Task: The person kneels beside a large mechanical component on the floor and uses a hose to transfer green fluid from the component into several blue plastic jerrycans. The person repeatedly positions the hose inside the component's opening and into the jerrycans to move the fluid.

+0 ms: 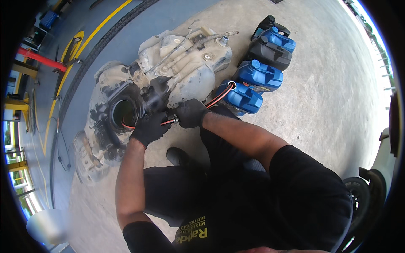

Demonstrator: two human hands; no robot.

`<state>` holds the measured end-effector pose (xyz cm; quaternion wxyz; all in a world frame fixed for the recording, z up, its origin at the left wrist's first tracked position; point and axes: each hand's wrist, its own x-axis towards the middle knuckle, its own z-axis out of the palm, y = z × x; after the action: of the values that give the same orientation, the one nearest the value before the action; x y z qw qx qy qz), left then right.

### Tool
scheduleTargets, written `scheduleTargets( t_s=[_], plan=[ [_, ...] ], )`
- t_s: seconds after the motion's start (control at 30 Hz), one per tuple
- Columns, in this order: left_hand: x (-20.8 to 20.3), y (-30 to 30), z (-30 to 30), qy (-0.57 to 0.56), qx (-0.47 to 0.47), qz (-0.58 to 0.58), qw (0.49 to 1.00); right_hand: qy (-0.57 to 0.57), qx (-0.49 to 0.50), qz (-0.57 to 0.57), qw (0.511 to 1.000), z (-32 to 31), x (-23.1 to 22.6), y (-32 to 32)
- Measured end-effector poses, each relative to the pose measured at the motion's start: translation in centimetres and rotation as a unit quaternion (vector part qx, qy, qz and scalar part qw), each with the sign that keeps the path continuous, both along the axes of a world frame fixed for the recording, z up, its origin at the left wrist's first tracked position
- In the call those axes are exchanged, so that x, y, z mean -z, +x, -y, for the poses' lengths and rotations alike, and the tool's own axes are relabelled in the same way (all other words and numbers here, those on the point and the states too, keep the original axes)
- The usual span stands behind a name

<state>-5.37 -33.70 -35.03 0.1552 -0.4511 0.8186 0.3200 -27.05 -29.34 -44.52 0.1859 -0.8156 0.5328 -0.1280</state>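
Note:
Black gloves cover both my hands. My left hand is closed around a red-and-black hose beside the round opening of a dirty beige fuel tank. One end of the hose goes down into that opening. My right hand, fingers closed, grips the same hose just to the right, with a small metal fitting showing between the hands. Beyond it the hose runs up to the mouth of the nearest blue jug. How far each end reaches inside is hidden.
Behind the nearest jug stand another blue jug, a black jug and more jugs in a row. A dark ridged strip runs along the floor at left, near a red bar. A wheel is at lower right.

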Motion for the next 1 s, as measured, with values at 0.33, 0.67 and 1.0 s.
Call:
scheduleTargets(
  t_s=[0.33, 0.67, 1.0],
  plan=[
    [0.6, 0.3, 0.7, -0.005, 0.04, -0.011, 0.999, -0.074, 0.0, -0.002, 0.997, 0.1, 0.0, 0.3],
    [0.0, -0.1, 0.5, -0.013, 0.027, -0.025, 0.999, -0.053, 0.0, -0.022, 0.998, 0.2, 0.7, 0.4],
    [-0.8, 0.0, 0.3, 0.001, 0.022, -0.028, 0.999, -0.039, -0.029, -0.003, 0.999, 0.1, 0.6, 0.3]
  ],
)
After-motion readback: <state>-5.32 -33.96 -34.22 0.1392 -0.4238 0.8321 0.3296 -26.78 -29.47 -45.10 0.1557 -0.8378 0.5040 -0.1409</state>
